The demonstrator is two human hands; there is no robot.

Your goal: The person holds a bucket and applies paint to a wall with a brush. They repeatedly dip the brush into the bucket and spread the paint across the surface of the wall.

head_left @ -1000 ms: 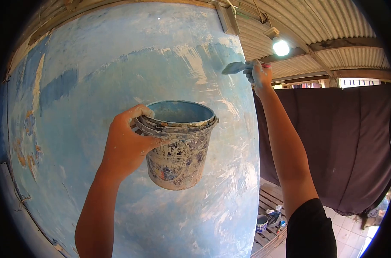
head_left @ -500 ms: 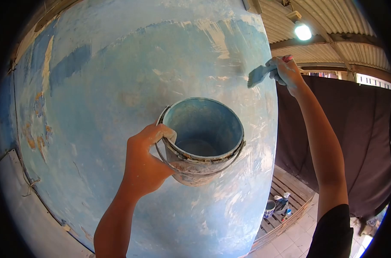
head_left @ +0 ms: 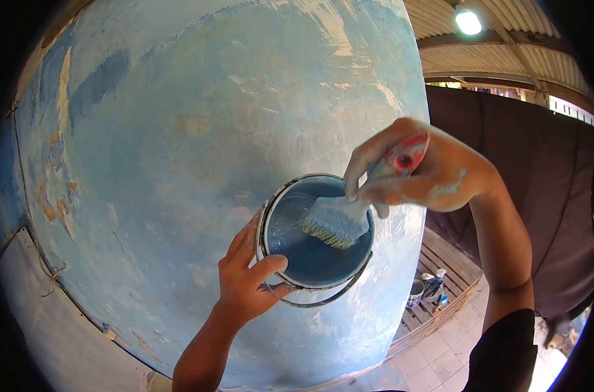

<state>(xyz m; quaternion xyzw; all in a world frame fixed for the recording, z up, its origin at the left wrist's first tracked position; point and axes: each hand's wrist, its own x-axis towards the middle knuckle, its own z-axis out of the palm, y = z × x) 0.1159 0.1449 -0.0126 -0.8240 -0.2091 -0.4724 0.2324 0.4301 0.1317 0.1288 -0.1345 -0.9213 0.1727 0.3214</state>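
Note:
My left hand grips the near left rim of a paint bucket, thumb over the edge and fingers along the outside. Blue paint coats the bucket's inner wall, and its wire handle hangs down at the front. Closed around the handle of a paintbrush, my right hand is above the bucket's right rim. The brush's wide, paint-covered head points down into the bucket's mouth, bristles to the lower left. Blue paint smears my right hand. Behind both hands stands a wall with patchy light-blue paint.
Peeled patches mark the wall's left side. To the right hangs a dark curtain under a corrugated roof with a lit bulb. Below, a small bucket and other items are on a slatted wooden platform beside floor tiles.
My right hand has brought the paintbrush from the wall's upper right edge down and left into the bucket's mouth. The bucket in my left hand appears slightly lower and tipped more toward me.

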